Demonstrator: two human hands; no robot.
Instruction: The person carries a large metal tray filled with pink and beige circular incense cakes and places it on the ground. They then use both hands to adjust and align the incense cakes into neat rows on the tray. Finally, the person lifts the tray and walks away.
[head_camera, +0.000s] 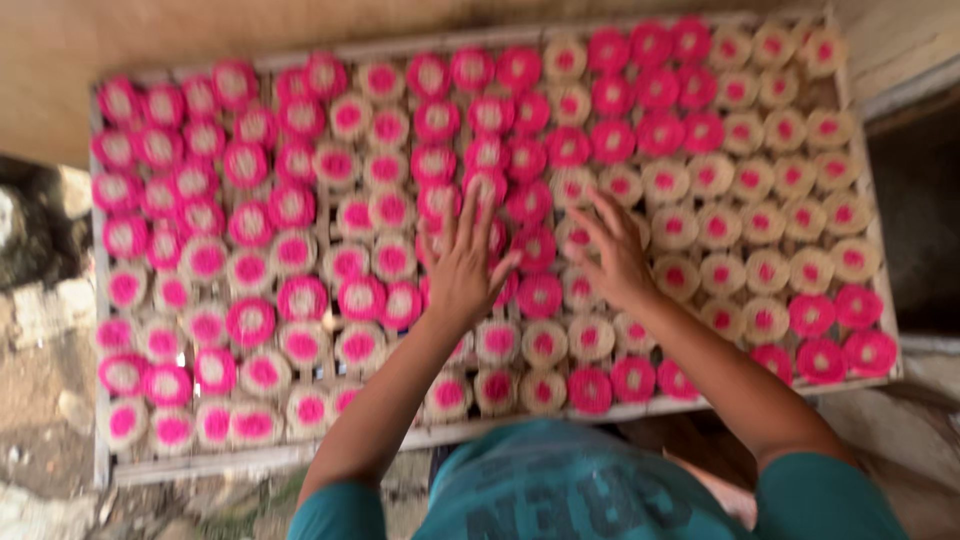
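Observation:
A wide wooden-framed tray (100, 300) is packed with several rows of small round discs, pink and cream with pink centres (250, 320). My left hand (465, 265) lies flat with fingers spread on discs near the tray's middle. My right hand (615, 250) rests just beside it, fingers spread and touching cream discs (690, 225). Neither hand grips anything. The picture is blurred, so finer detail of the discs is unclear.
The tray's front edge (250, 460) lies close to my body in a teal shirt (580, 490). Rough ground and stones (40, 250) show at the left. A tan wall (150, 30) is behind, and a dark gap (920, 220) sits at the right.

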